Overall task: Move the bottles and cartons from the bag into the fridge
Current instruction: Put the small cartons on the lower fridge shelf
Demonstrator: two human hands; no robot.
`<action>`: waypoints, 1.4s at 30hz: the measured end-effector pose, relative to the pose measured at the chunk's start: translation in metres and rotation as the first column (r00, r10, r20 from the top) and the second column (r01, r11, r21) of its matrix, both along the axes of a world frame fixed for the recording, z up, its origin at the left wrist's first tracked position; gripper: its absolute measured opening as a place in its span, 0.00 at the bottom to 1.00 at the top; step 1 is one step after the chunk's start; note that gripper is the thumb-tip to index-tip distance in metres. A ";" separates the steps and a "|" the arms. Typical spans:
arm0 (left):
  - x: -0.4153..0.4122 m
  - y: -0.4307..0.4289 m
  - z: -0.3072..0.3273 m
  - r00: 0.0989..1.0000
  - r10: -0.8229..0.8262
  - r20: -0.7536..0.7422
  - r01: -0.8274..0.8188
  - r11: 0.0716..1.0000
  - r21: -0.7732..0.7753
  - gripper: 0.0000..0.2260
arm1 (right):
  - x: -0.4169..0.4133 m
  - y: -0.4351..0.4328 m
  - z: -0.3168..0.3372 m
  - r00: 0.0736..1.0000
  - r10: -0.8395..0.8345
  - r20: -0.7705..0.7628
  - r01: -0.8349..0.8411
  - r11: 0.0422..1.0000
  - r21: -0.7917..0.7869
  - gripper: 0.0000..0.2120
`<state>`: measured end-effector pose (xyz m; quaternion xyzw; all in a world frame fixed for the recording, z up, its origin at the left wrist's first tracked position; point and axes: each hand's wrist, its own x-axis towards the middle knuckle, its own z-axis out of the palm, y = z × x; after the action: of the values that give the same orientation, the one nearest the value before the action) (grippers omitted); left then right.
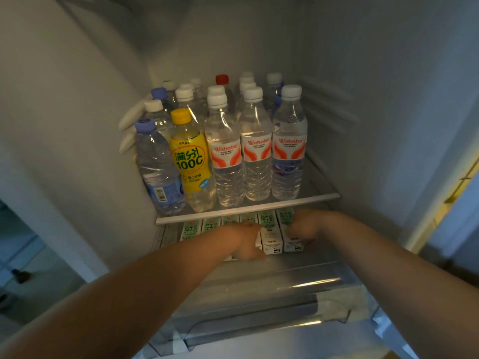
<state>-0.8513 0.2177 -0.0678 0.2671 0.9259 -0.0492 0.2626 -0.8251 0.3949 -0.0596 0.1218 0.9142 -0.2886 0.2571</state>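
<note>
Now a yellow-capped, yellow-labelled plastic bottle (190, 161) and clear plastic water bottles (255, 156) are standing on the glass shelf (324, 196). Beneath it, the left hand (245, 238) is lying over the green-and-white milk cartons (269, 229), its grip unclear, and the right hand (307, 226) is curling round the rightmost carton (285, 217).

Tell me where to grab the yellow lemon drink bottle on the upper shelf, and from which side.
Probably the neck just under the cap of the yellow-labelled plastic drink bottle, coming from the front. It stands upright in the front row, squeezed between a blue-capped clear bottle and a red-labelled water bottle, so its flanks are blocked; the tapered necks leave gaps for fingers.
</note>
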 end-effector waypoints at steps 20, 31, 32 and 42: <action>0.172 -0.143 0.057 0.738 0.634 -0.233 -0.248 0.575 0.780 0.19 | 0.124 -0.107 0.043 0.583 0.279 -0.763 -0.274 0.952 0.139 0.30; 0.324 -0.174 -0.032 0.538 0.617 -0.575 -0.310 0.779 0.545 0.34 | 0.255 -0.151 -0.019 0.601 0.415 -0.684 -0.263 0.910 0.321 0.33; 0.340 -0.175 -0.036 0.545 0.617 -0.568 -0.333 0.781 0.529 0.35 | 0.270 -0.153 -0.024 0.607 0.426 -0.671 -0.273 0.905 0.327 0.32; 0.497 -0.183 -0.084 0.629 0.687 -0.364 -0.507 0.718 0.477 0.35 | 0.414 -0.166 -0.081 0.690 0.480 -0.542 -0.380 0.877 0.294 0.31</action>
<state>-0.3541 0.0348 -0.1519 -0.0439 0.9898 0.1279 -0.0437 -0.4109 0.2294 -0.1404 -0.1741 0.9699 -0.1701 0.0044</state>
